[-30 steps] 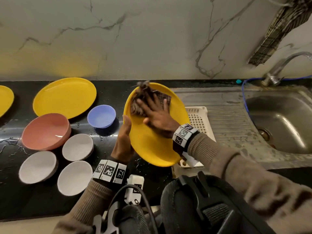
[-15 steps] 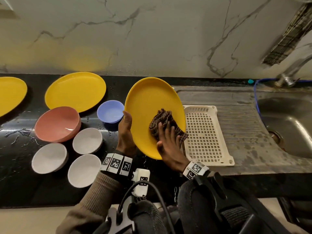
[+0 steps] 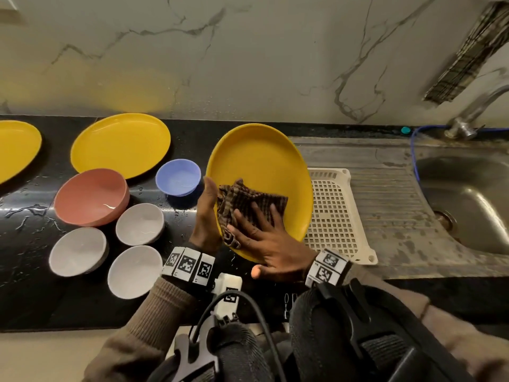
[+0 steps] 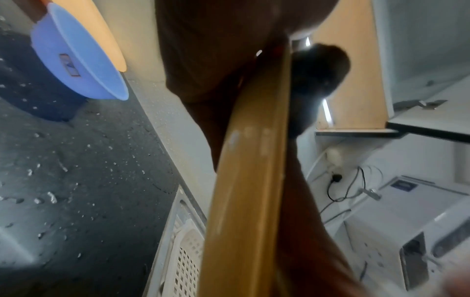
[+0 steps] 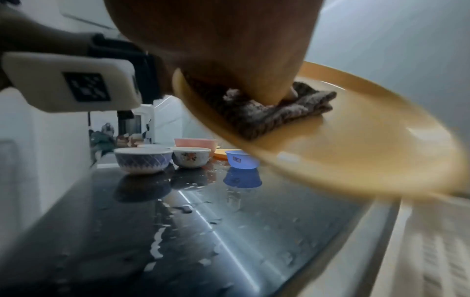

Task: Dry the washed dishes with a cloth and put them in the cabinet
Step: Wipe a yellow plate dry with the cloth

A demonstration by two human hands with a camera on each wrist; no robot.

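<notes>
I hold a yellow plate [image 3: 264, 166] tilted up over the counter edge. My left hand [image 3: 205, 213] grips its left rim, thumb on the front; the rim [image 4: 249, 180] fills the left wrist view. My right hand [image 3: 264, 238] lies flat with spread fingers on a dark checked cloth [image 3: 248, 202], pressing it against the plate's lower left face. In the right wrist view the cloth [image 5: 274, 112] is bunched under my palm on the plate [image 5: 356, 152].
On the wet black counter [image 3: 33, 293] to the left lie two more yellow plates [image 3: 121, 144], a pink bowl [image 3: 91, 197], a blue bowl [image 3: 177, 176] and three white bowls [image 3: 139, 223]. A cream drain tray [image 3: 336, 216] and the steel sink [image 3: 468, 199] are to the right.
My right hand has wiped the cloth from the plate's top down to its lower right, then across to the lower left by my left hand. The plate stays held.
</notes>
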